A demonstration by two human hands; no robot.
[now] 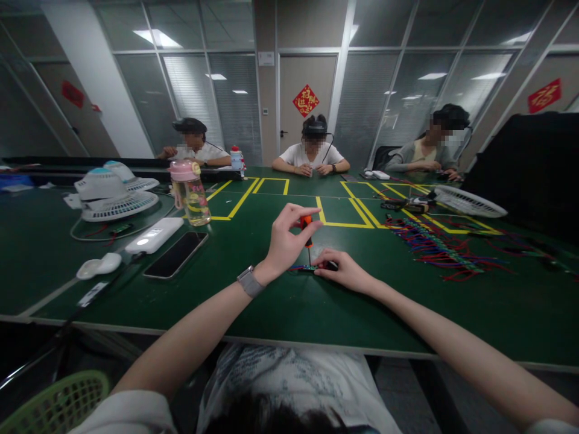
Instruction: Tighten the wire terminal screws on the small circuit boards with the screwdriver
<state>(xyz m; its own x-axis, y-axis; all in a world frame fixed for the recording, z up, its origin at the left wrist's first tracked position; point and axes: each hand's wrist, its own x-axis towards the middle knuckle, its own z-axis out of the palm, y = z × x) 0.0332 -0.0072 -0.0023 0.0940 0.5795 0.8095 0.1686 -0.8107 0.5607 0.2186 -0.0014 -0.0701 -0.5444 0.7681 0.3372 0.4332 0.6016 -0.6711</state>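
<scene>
My left hand [289,236] is curled around the orange and black handle of a screwdriver [306,223], thumb in front and a finger stretched over its top. The screwdriver stands upright, its thin shaft running down to a small green circuit board [309,269] on the table. Red and blue wires trail from the board's left end. With its fingertips pinched at the board's right end, my right hand [344,270] rests on the table, and something dark shows between its fingers. The tip's exact contact point is too small to make out.
Wired circuit boards [436,244] lie in a row to the right. On the left are a phone [176,254], a white power bank [154,235], a pink-lidded bottle [192,196] and white fans [115,196]. Yellow tape [348,225] marks the green table [253,313]. Three people sit opposite.
</scene>
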